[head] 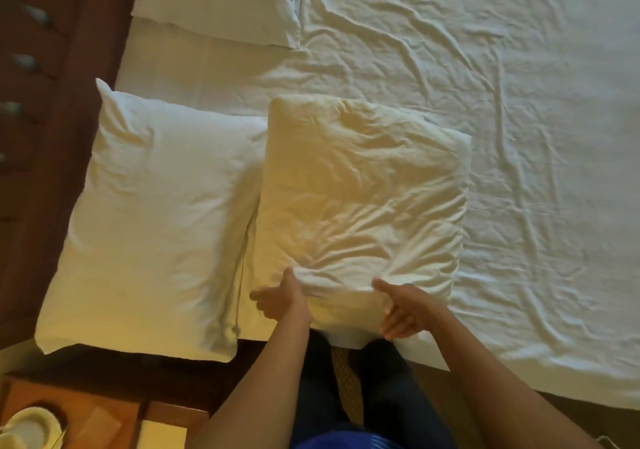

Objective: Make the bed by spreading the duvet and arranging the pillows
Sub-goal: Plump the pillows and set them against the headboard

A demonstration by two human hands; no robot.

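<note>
Head view: the person stands at the side of the bed (pixel 214 78), looking straight down. Both hands hold the near edge of a crumpled pillow (pixel 360 192), which lies flat on the bed with that edge at the mattress's side. The left hand (pixel 280 298) has its thumb pressed on top of the pillow and its fingers lower, on the pillow's side. The right hand (pixel 401 310) pinches the same edge, thumb on top and fingers curled beneath.

Just left of this pillow, touching it along one long side, lies a second pillow (pixel 156 220), smoother, with its outer corner hanging past the mattress. A third pillow (pixel 221 2) lies at the top of the frame, apart from the other two.

A wrinkled white cover (pixel 485 102) stretches over the rest of the bed to the right; whether it is a sheet or the duvet cannot be told. A dark wooden headboard (pixel 52 68) runs along the left. At lower left a wooden counter (pixel 97 417) carries a round white object (pixel 31 426).
</note>
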